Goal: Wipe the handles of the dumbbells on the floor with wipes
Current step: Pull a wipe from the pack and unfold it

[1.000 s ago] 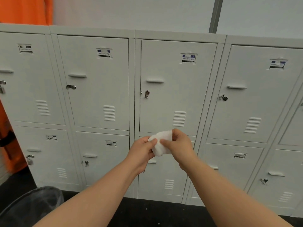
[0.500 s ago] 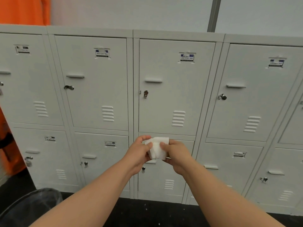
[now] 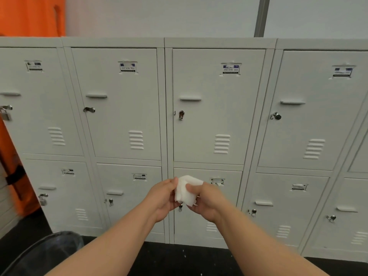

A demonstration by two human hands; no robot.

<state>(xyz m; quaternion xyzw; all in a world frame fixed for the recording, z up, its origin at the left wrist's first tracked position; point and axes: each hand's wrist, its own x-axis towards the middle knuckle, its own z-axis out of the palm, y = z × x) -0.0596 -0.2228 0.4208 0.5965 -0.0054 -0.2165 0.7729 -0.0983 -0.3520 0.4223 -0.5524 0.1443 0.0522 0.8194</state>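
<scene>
The wipe point(image 3: 186, 191), a second ago held as a tall strip rising above both hands at lower centre of the frame, now sits bunched lower between them. The right hand point(image 3: 207, 200) has turned, its thumb over the wipe's front; the left hand point(image 3: 163, 196) pinches the upper left edge.

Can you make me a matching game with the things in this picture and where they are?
Things:
1. wipe
2. padlock
3. bin
4. orange cloth

Places:
A. bottom left corner, on the dark floor
B. top left corner, above the lockers
C. held between both hands
D. hanging on a locker door at the left edge

Pairs: 1-C, 2-D, 3-A, 4-B
</scene>
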